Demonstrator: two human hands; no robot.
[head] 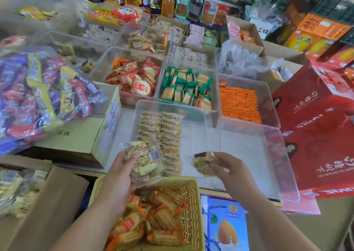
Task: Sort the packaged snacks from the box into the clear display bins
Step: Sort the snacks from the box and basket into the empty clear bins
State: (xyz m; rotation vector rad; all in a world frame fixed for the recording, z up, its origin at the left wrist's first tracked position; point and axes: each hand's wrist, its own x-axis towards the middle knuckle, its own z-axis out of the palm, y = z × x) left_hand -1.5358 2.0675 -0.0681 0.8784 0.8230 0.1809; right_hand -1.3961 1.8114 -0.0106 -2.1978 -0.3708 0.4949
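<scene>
My left hand (118, 176) covers the near side of the stack of clear-wrapped pale biscuit packets (145, 158); its barcode label is too small to read. The small clear packet (202, 163) pinched in my right hand (229, 171) is blurred and half covered. My forearm hides a corner of the yellow plastic mesh basket (191, 202), which the bottom edge cuts off. The big clear bag of purple, red and yellow sweets (38, 97) is smeared and runs off the left edge.

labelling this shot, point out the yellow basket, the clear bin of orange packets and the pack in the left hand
yellow plastic mesh basket (190, 208): head view, right mesh wall
clear plastic bin of orange packets (266, 101): head view, right wall
clear-wrapped cracker pack (147, 160) in the left hand (118, 172): head view, wrapper middle
</scene>
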